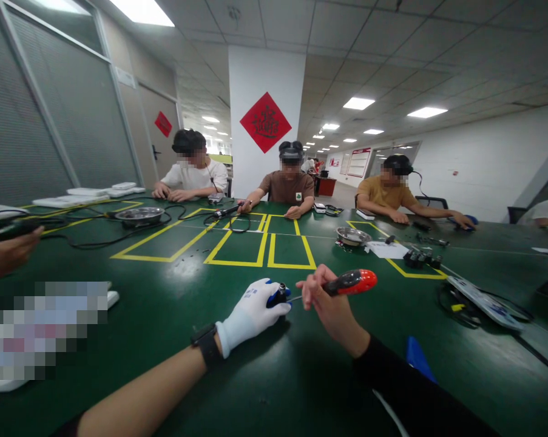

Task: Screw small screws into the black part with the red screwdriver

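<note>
My left hand (pixel 255 309), in a white and blue work glove, is closed around a small black part (pixel 280 294) with a metal top, just above the green table (pixel 237 388). Most of that part is hidden by the glove. My bare right hand (pixel 326 300) holds a screwdriver (pixel 353 283) with a red and black handle, tilted nearly level. Its thin shaft points left to the black part; whether the tip touches it, I cannot tell.
Metal bowls (pixel 139 215) (pixel 353 235) stand left and right. Several black parts (pixel 422 258) lie at the right near a white power strip (pixel 483 300) with cables. A blue object (pixel 419 359) lies by my right forearm. Co-workers sit across the table; another person's hand (pixel 10 246) is at left.
</note>
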The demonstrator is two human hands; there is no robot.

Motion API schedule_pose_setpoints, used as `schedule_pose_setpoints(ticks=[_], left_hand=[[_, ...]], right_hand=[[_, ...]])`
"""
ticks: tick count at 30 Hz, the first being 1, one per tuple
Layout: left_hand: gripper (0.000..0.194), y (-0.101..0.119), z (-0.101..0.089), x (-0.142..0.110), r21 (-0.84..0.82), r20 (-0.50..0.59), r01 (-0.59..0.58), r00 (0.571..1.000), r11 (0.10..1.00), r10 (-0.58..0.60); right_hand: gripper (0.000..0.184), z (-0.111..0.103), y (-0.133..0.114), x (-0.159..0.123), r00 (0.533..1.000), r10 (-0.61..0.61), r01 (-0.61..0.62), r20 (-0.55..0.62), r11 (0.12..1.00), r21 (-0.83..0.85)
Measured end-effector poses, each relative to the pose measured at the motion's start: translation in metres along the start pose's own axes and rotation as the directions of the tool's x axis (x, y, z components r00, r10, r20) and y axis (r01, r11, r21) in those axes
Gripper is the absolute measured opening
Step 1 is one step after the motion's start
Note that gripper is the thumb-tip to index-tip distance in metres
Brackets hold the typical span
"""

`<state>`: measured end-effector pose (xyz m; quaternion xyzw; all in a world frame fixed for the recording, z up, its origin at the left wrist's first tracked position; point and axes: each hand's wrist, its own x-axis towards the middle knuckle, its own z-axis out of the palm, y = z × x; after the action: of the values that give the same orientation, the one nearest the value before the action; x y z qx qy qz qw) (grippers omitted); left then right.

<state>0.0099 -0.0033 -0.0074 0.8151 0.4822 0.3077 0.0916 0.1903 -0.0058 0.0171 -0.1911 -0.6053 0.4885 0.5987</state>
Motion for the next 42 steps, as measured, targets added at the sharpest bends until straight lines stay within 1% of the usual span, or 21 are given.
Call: schedule_pose_setpoints(ticks=[2, 5, 8, 9, 11, 12, 14, 15, 16, 19, 21, 24, 25, 27, 29, 32, 33, 34, 36, 39, 42], left_hand=[[0.029, 0.0, 0.001, 0.0, 0.0, -0.002, 0.002, 1.0, 1.0, -0.002], [0.029, 0.0, 0.001, 0.0, -0.003, 0.0, 0.003, 1.0, 1.0, -0.003], [0.028, 0.001, 0.0, 0.001, 0.001, 0.001, 0.009, 1.0, 1.0, -0.009], [0.027, 0.001, 0.0, 0.001, 0.001, 0.003, 0.006, 1.0, 1.0, -0.006], [0.025, 0.001, -0.001, 0.001, -0.006, 0.013, -0.01, 1.0, 1.0, 0.01], [0.025, 0.001, -0.001, 0.001, -0.012, 0.016, -0.018, 1.0, 1.0, 0.018], [0.024, 0.001, -0.002, 0.001, -0.023, 0.019, -0.029, 0.999, 0.999, 0.029], [0.024, 0.001, -0.002, 0.001, -0.026, 0.019, -0.03, 0.999, 0.999, 0.031], [0.024, 0.001, -0.002, 0.001, -0.026, 0.019, -0.03, 0.999, 0.999, 0.031], [0.026, 0.0, -0.001, 0.001, -0.016, 0.019, -0.028, 0.999, 0.999, 0.029], [0.028, -0.001, 0.0, 0.001, -0.004, 0.01, -0.022, 1.0, 1.0, 0.022], [0.03, -0.001, 0.001, 0.0, 0.002, 0.008, -0.018, 1.0, 1.0, 0.018], [0.031, -0.002, 0.001, 0.0, 0.002, 0.011, -0.016, 1.0, 1.0, 0.016], [0.034, -0.002, 0.001, 0.0, 0.004, 0.009, -0.012, 1.0, 1.0, 0.012], [0.044, -0.002, 0.0, 0.001, 0.011, -0.016, -0.02, 1.0, 1.0, 0.02], [0.073, -0.005, 0.001, 0.002, 0.023, -0.079, -0.017, 0.997, 1.0, 0.019], [0.079, -0.007, 0.002, 0.003, 0.024, -0.088, -0.002, 0.996, 1.0, 0.004], [0.08, -0.009, 0.003, 0.003, 0.022, -0.087, 0.015, 0.996, 1.0, -0.013], [0.071, -0.012, 0.005, 0.003, 0.009, -0.06, 0.025, 0.998, 1.0, -0.025], [0.057, -0.014, 0.006, 0.002, -0.029, -0.037, -0.016, 0.999, 0.999, 0.015], [0.062, -0.014, 0.006, 0.0, -0.049, -0.031, -0.032, 0.999, 0.998, 0.031]], right_hand=[[0.021, 0.001, 0.003, 0.0, 0.999, 0.036, -0.036, -0.003, 0.996, 0.076], [0.012, 0.004, 0.005, 0.002, 0.995, 0.069, -0.056, -0.069, 0.983, 0.172], [0.02, 0.005, 0.003, 0.002, 0.991, 0.078, -0.057, -0.105, 0.98, 0.188], [0.022, 0.004, 0.002, 0.001, 0.992, 0.071, -0.056, -0.105, 0.989, 0.139], [0.021, 0.001, 0.001, 0.001, 0.993, 0.01, -0.016, -0.119, 0.999, -0.051], [0.018, 0.0, 0.001, 0.001, 0.99, -0.051, 0.029, -0.128, 0.985, -0.168], [0.012, -0.003, 0.001, 0.0, 0.974, -0.189, 0.131, -0.125, 0.92, -0.37], [0.009, -0.004, 0.001, 0.0, 0.966, -0.231, 0.161, -0.116, 0.889, -0.429], [0.008, -0.005, 0.001, -0.001, 0.965, -0.239, 0.165, -0.11, 0.875, -0.455], [0.014, -0.004, 0.002, -0.004, 0.973, -0.166, 0.088, -0.16, 0.909, -0.406], [0.019, -0.004, 0.002, -0.005, 0.95, -0.174, 0.076, -0.258, 0.934, -0.348], [0.025, -0.006, 0.001, -0.003, 0.861, -0.246, 0.121, -0.444, 0.949, -0.292], [0.026, -0.008, 0.001, -0.002, 0.83, -0.257, 0.13, -0.495, 0.952, -0.276], [0.029, -0.011, 0.001, 0.002, 0.789, -0.246, 0.129, -0.564, 0.963, -0.238], [0.033, -0.015, 0.004, 0.005, 0.765, -0.207, 0.119, -0.61, 0.976, -0.182], [0.038, -0.021, 0.008, 0.009, 0.729, -0.133, 0.09, -0.671, 0.991, -0.098], [0.039, -0.023, 0.009, 0.01, 0.715, -0.114, 0.079, -0.689, 0.993, -0.082], [0.04, -0.024, 0.01, 0.011, 0.702, -0.099, 0.069, -0.706, 0.995, -0.071], [0.041, -0.027, 0.011, 0.012, 0.683, -0.073, 0.048, -0.727, 0.997, -0.055], [0.04, -0.029, 0.013, 0.014, 0.678, -0.033, 0.034, -0.734, 0.999, -0.014], [0.038, -0.031, 0.015, 0.015, 0.676, -0.02, 0.063, -0.737, 0.998, 0.03]])
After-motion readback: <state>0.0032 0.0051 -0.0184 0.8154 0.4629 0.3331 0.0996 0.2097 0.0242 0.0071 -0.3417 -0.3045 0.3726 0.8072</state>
